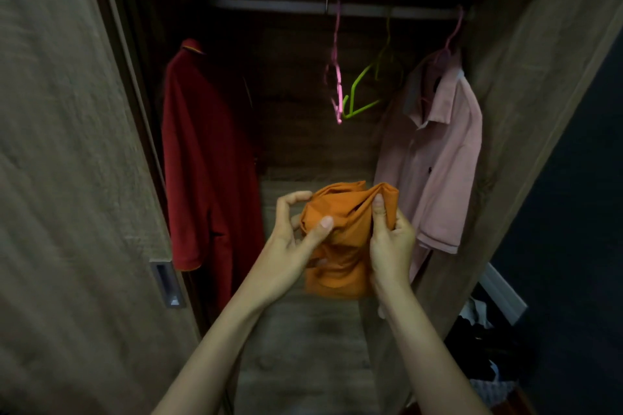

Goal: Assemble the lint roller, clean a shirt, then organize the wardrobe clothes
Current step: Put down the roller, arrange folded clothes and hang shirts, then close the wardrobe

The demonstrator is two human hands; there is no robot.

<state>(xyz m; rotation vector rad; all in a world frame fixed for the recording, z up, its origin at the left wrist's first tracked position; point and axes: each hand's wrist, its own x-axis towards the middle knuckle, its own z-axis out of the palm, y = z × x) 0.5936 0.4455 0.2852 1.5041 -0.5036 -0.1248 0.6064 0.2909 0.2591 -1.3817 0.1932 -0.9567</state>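
The wardrobe [526,111] stands open, its sliding door [67,145] pushed to the left. A red shirt [202,162] hangs at the left end of the rail [269,5] and a pink shirt [438,152] at the right end. They are well apart, with a dark gap between them.

The orange garment [340,246] is held in the air in front of that gap, above the wardrobe floor [303,347] and just beside the hem of the pink shirt. It is bunched into a crumpled lump, so I cannot tell what kind of garment it is, nor where its collar or sleeves lie. Two bare hangers, a pink hanger [335,87] and a green hanger [362,91], hang from the rail above it and look tangled together.

The likely trouble is the bunching. With no clear edge in hand, shaking the garment open could let it slip and drop to the floor. It could also go onto a hanger twisted. Pulling one hanger free could drag the other off the rail, and a wide shake could catch the pink shirt.

The left hand [286,256] holds the left side of the bundle, with its thumb [322,224] pressed onto the front and its fingers curled behind. The right hand [392,246] grips the right side more tightly, pinching a ridge of fabric under its thumb [378,209], with the other fingers wrapped behind and mostly hidden. Both hands are closed on cloth, and neither is free to reach for a hanger.
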